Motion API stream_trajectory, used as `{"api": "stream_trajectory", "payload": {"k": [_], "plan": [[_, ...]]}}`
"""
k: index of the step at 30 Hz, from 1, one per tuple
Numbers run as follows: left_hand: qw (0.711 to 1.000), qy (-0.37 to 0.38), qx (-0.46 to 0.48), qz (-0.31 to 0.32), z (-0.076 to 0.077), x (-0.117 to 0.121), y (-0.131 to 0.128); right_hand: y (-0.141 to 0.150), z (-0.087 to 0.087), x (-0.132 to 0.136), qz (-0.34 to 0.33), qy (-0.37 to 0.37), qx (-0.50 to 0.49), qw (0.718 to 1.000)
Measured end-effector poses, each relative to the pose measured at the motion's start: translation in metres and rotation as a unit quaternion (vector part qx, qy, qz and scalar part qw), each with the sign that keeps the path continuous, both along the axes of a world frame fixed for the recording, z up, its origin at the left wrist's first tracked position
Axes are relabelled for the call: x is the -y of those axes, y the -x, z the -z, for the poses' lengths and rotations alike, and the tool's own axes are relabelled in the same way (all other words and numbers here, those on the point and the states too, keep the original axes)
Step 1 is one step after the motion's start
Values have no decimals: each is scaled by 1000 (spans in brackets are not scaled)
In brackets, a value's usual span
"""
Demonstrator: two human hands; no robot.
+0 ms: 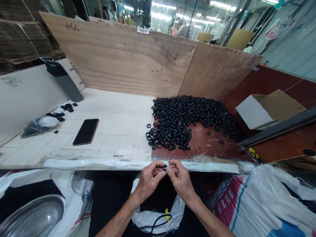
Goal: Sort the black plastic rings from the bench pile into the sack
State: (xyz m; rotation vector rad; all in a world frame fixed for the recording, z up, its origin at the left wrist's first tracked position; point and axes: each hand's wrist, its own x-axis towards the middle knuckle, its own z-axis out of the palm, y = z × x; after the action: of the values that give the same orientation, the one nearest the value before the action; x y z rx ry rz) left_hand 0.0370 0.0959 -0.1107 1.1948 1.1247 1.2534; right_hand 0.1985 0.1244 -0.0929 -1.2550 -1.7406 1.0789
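Just over the front edge of the table, my left hand (152, 175) and my right hand (178, 176) meet at the fingertips. Between them they pinch one small black ring-like part (165, 168), mostly covered by the fingers. Beyond the hands lies a big heap of similar small black rings (172, 125) on the reddish-brown board (206, 141). Below my hands an open white sack (145, 219) sits between the legs, its dark contents hard to make out. A black cord (158, 222) with a yellow tag hangs over its rim.
On the white tabletop (123, 125) are a phone (86, 131), a grey bottle (65, 82) and a plastic bag (37, 126) beside black pieces. A wooden panel (123, 59) closes the back. At right stand a cardboard box (259, 112), a metal bar (283, 125) and a printed sack (247, 200).
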Motion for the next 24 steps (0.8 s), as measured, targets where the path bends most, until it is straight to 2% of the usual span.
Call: {"api": "stream_trajectory", "payload": {"k": [2, 3, 4, 8, 9, 12, 13, 14, 16, 18, 20, 22, 24], "plan": [[998, 44, 53, 8, 2, 2, -1, 1, -3, 2, -16, -71, 16, 997], [997, 44, 56, 3, 4, 2, -1, 2, -4, 3, -18, -79, 19, 996], [999, 33, 40, -5, 5, 3, -2, 3, -3, 3, -13, -65, 19, 998], [998, -31, -51, -35, 9, 4, -2, 5, 2, 3, 3, 71, -8, 997], [999, -21, -39, -31, 9, 4, -2, 4, 3, 3, -2, 69, -12, 998], [998, 40, 42, -15, 8, 4, -3, 2, -1, 4, -9, -14, -13, 1000], [997, 47, 51, -15, 7, 4, -3, 3, -2, 5, -10, -16, -17, 1000], [998, 44, 41, -19, 7, 5, -3, 3, -3, 6, -8, 7, -31, 999], [999, 7, -29, -35, 8, 6, -4, 6, -2, 9, 7, 104, -82, 991], [989, -71, -125, -42, 11, 9, -3, 9, 2, 10, 26, 211, -163, 964], [963, -171, -204, -32, 16, 11, 0, 9, 6, 11, 34, 302, -244, 921], [932, -252, -260, 1, 21, 12, 6, 7, 9, 10, 28, 394, -293, 871], [906, -296, -298, 54, 21, 15, 12, 3, 11, 11, 20, 483, -298, 823]]}}
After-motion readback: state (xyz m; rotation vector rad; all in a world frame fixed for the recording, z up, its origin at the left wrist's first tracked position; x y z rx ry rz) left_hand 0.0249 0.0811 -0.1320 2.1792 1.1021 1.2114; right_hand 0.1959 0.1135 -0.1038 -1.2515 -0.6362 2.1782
